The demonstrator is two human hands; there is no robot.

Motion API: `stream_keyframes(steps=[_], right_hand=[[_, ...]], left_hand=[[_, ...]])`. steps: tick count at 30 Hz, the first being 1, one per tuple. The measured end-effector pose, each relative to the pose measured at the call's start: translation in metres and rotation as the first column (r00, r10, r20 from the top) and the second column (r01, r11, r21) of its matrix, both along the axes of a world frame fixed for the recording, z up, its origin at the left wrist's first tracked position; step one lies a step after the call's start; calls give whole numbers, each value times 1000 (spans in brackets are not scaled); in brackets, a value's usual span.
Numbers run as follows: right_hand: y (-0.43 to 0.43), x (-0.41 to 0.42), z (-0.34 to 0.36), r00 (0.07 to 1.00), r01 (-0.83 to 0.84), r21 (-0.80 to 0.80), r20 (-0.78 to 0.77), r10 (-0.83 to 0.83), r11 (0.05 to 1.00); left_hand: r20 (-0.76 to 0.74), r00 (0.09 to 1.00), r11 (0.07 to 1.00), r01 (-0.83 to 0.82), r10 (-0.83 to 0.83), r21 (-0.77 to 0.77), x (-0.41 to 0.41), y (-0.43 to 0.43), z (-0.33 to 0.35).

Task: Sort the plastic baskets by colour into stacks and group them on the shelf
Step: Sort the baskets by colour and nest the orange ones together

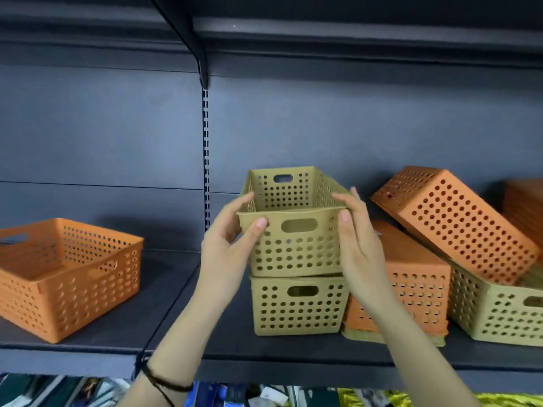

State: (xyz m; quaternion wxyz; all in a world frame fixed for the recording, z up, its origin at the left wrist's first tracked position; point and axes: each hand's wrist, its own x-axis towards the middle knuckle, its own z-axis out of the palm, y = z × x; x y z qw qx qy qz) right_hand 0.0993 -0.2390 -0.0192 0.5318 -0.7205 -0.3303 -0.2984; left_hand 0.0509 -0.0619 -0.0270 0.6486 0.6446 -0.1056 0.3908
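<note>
Both hands hold an upright olive-green perforated basket (296, 245) by its near rim: my left hand (232, 245) grips the left corner, my right hand (357, 239) the right corner. It sits on top of a second olive-green basket (296, 306) on the dark shelf (264, 356). To the right, an orange basket (417, 289) lies upside down on something olive. Another orange basket (458, 221) leans tilted, bottom up, over an olive-green basket (499, 312). At the far left a stack of orange baskets (67, 277) stands upright.
A further orange basket (526, 207) shows at the right edge. A slotted upright post (205, 160) divides the back panel, and a shelf board (352, 33) hangs overhead. Assorted goods (264, 398) fill the level below the shelf.
</note>
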Motion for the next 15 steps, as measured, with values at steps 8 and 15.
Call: stream_keyframes(steps=[8,15], right_hand=[[-6,7,-42,992,46,-160,-109,-64,986],[12,13,-71,967,-74,-308,-253,-6,949]], left_hand=[[-160,974,980,-137,160,146,1,4,-31],[-273,922,936,-194,276,294,-5,29,-58]])
